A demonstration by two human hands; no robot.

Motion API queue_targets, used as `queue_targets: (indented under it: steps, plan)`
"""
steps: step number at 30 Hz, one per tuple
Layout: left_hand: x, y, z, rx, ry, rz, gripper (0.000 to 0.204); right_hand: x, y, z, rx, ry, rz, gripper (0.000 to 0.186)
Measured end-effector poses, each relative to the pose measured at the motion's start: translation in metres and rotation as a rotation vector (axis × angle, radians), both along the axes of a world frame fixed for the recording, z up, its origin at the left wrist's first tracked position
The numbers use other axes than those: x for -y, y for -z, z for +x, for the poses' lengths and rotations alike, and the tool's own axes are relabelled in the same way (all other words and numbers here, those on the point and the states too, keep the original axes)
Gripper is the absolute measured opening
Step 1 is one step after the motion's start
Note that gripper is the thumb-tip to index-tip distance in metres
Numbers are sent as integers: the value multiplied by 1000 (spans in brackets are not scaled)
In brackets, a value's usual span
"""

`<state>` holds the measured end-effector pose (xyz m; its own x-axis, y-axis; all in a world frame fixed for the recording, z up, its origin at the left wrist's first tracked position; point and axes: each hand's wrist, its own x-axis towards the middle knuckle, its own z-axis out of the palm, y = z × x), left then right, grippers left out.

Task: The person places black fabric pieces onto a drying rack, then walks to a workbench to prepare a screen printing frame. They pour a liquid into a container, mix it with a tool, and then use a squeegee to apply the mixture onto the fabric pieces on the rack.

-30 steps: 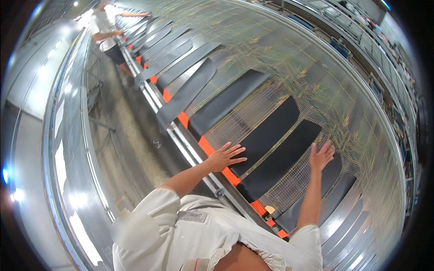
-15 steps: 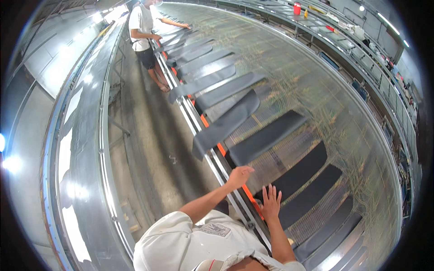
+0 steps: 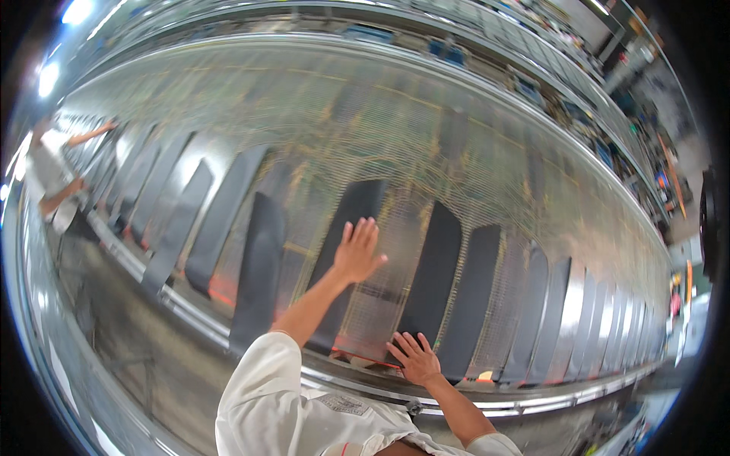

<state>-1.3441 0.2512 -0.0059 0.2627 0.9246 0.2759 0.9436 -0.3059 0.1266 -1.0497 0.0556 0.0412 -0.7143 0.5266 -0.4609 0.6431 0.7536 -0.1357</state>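
Dark, flat strips with one rounded or slanted end lie in a row on a long table [image 3: 487, 152] with a gridded, patterned surface. My left hand [image 3: 359, 252] is spread flat over the right edge of one dark strip [image 3: 362, 201]; whether it presses down or hovers, I cannot tell. My right hand [image 3: 416, 359], fingers spread, rests on the near end of a blacker strip [image 3: 433, 281]. Just right of that lies another black strip [image 3: 473, 296]. Left of my left arm, a longer grey strip [image 3: 258, 266] overhangs the table's near edge. Neither hand grips anything.
A metal rail [image 3: 334, 380] runs along the near edge, with orange showing beside it. At the far left a person [image 3: 53, 167] in a light shirt reaches over the same table. More strips [image 3: 585, 319] continue rightward. Another long table [image 3: 456, 34] stands beyond.
The view has turned, so the table now runs across it. My left hand has gone from curled near the rail to spread over a strip. My right hand stays at the black strip's near end.
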Motion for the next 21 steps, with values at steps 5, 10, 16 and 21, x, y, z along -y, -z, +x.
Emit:
queue_targets:
  steps: [5,10,16,21]
  plan:
    - [-102,-30,12,-41,-249,-215,71,10,9,14,-193,34,-56,84]
    - [-118,0,8,-251,-322,-263,70,10,41,32,-416,46,18,85]
    - [-94,-28,86,41,-423,-285,67,26,20,45,-966,121,159,61]
    - [110,-96,295,806,367,-501,67,52,-25,114,-242,-22,519,66]
